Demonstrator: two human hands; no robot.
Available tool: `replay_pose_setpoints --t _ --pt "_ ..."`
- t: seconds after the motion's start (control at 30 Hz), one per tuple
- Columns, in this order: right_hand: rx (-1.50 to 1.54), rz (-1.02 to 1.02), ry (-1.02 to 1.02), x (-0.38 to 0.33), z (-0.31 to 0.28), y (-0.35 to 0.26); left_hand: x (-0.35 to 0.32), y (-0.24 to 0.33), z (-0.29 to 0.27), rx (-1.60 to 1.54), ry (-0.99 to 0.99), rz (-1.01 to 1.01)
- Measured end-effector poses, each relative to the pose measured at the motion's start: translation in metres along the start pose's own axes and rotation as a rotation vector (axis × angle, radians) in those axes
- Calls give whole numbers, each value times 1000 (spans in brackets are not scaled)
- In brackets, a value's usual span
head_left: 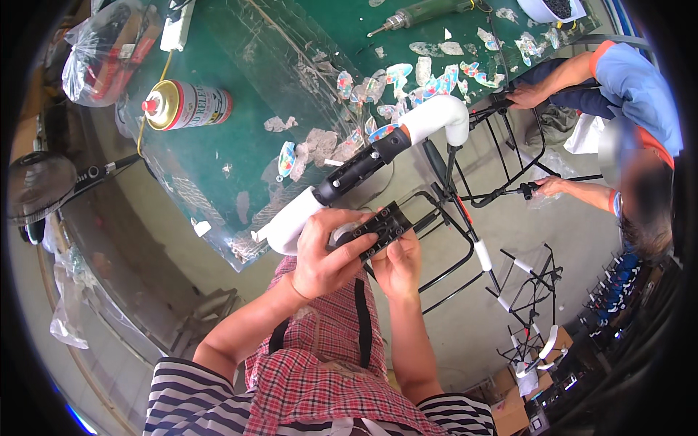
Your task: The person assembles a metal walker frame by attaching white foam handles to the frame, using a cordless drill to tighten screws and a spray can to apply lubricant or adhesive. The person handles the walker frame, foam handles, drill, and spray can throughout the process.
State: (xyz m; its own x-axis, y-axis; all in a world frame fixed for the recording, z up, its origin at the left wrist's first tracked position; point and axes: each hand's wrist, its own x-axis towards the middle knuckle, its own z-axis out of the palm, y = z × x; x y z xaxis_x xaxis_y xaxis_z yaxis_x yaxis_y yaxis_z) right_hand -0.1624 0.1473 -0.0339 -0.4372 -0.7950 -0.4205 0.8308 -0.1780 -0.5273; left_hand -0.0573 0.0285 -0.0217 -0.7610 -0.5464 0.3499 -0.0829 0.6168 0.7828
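Note:
Both my hands hold a black plastic piece [389, 228] with holes and ribs, in front of my apron. My left hand [327, 254] is closed on its left end, with fingers lying across it. My right hand [398, 265] grips its right end from below, thumb against it. Something pale and round [342, 232] shows by my left fingers; what it is I cannot tell. Just beyond my hands lies a bar with white foam grips [291, 218] and a similar black sleeve [361, 168] around its middle. The bar's right end bends toward a black tubular frame [452, 174].
On the green table [225, 87] are a spray can [190, 105] lying sideways, torn sticker scraps [436, 83], a green power screwdriver [422, 16] and a white tub [552, 9]. A co-worker [632, 102] holds black frame tubes at right. More frames [531, 283] stand on the floor. A fan [43, 185] is at left.

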Motion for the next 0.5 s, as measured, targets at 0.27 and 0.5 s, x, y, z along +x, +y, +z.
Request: replay_pose_setpoints --t 0.27,0.5 --pt "38 -113 91 17 -15 9 26 -9 -21 106 -72 -240" --pt "-104 -116 132 28 -20 3 66 -32 -3 251 -216 -398"
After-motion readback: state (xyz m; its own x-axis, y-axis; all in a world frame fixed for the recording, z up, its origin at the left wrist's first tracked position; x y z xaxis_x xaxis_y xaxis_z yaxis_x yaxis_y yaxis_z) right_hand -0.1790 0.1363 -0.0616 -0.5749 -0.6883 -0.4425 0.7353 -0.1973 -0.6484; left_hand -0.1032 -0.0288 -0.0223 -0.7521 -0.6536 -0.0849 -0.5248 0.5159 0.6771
